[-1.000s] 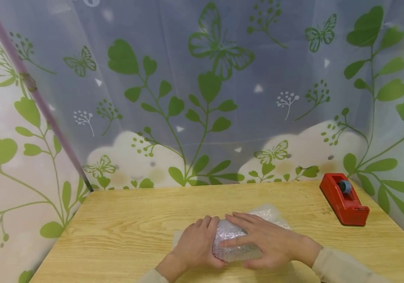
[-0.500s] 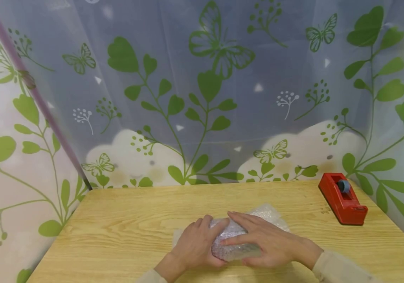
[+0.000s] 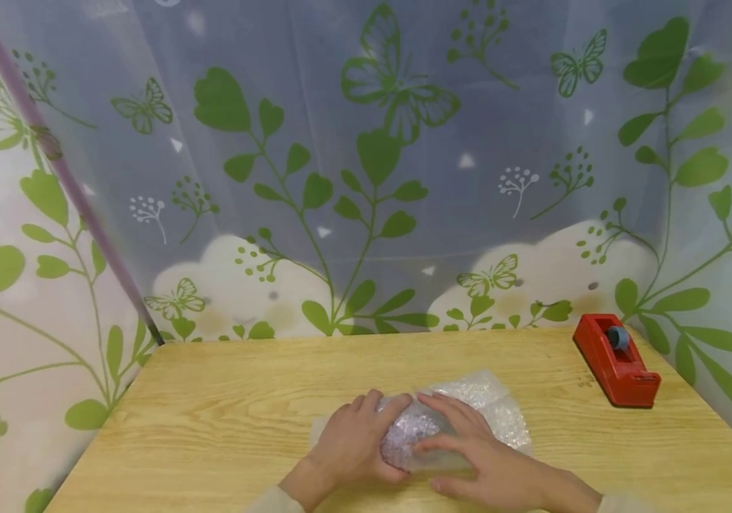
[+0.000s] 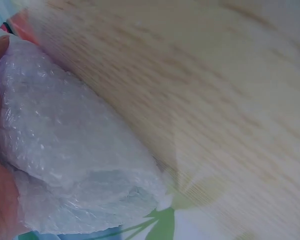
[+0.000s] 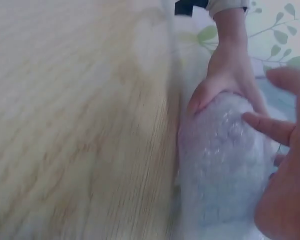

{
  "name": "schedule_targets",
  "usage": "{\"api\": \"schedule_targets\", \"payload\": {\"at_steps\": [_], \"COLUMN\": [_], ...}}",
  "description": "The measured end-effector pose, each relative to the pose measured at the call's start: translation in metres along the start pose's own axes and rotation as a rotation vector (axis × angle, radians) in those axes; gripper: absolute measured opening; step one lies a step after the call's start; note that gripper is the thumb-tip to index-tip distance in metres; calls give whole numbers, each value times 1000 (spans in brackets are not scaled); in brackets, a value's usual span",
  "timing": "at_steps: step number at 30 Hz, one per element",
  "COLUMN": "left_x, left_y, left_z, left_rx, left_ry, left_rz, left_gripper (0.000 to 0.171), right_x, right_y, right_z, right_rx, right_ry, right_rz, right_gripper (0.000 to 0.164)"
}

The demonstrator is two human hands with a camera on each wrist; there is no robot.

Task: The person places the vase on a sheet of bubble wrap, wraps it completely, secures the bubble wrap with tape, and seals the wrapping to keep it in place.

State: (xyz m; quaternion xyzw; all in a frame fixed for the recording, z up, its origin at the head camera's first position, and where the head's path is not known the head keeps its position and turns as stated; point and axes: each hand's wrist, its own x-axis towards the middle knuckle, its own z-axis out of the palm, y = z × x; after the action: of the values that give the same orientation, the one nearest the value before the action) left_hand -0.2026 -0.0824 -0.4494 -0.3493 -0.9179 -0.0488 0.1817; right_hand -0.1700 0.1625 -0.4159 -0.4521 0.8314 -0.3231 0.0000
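Observation:
A bundle of bubble wrap (image 3: 407, 434) lies on the wooden table near its front. My left hand (image 3: 352, 443) grips its left end, thumb at the near side and fingers over the top; the right wrist view shows this hand (image 5: 230, 80) curved round the end. What is inside the wrap is hidden. My right hand (image 3: 497, 467) hovers at the bundle's right part with fingers spread, the index fingertip close over the wrap. A flat flap of bubble wrap (image 3: 508, 417) spreads out behind the right hand. In the left wrist view, the bundle (image 4: 70, 115) has an open, folded end.
A red tape dispenser (image 3: 619, 363) with a tape roll stands at the table's back right. Bare wood-grain tabletop (image 3: 225, 406) extends to the left. A leaf-and-butterfly printed curtain (image 3: 315, 178) hangs behind the table and along both sides.
My right hand has eased back toward the near right, off the wrap, so more of the flap shows. My left hand keeps its hold, its index finger now farther over the bundle.

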Motion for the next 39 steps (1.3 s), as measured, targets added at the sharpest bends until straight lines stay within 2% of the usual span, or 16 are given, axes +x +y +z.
{"api": "schedule_targets", "payload": {"at_steps": [5, 10, 14, 19, 22, 24, 27, 28, 31, 33, 35, 39], "left_x": [-1, -2, -3, -4, -4, -4, -4, -4, -4, -4, -4, -4], "left_y": [1, 4, 4, 5, 6, 7, 8, 8, 9, 9, 9, 10], "left_z": [1, 3, 3, 4, 4, 3, 3, 3, 3, 4, 5, 4], "left_rx": [1, 15, 41, 61, 66, 67, 68, 70, 74, 75, 69, 55], "left_ry": [8, 10, 43, 57, 52, 48, 43, 42, 51, 61, 69, 69], "left_rz": [-10, -14, -2, -5, -10, -12, -15, -17, -20, -20, -19, -25], "left_gripper": [98, 97, 97, 100, 101, 101, 101, 101, 101, 102, 102, 102], "right_x": [1, 0, -3, -5, -6, -8, -10, -10, -11, -13, -17, -24], "right_y": [-11, -19, -26, -31, -31, -30, -31, -31, -34, -35, -37, -39], "right_z": [4, 7, 10, 11, 11, 10, 10, 11, 17, 24, 30, 41], "right_rx": [111, 160, 115, -7, -20, -18, 79, 68, -64, -199, -271, -109], "right_ry": [11, 49, 77, 66, 66, 74, 29, 12, -56, -71, -73, -81], "right_rz": [192, 302, 390, 500, 522, 502, 527, 533, 539, 493, 448, 440], "right_gripper": [23, 24, 31, 37, 38, 40, 45, 48, 56, 62, 70, 84]}}
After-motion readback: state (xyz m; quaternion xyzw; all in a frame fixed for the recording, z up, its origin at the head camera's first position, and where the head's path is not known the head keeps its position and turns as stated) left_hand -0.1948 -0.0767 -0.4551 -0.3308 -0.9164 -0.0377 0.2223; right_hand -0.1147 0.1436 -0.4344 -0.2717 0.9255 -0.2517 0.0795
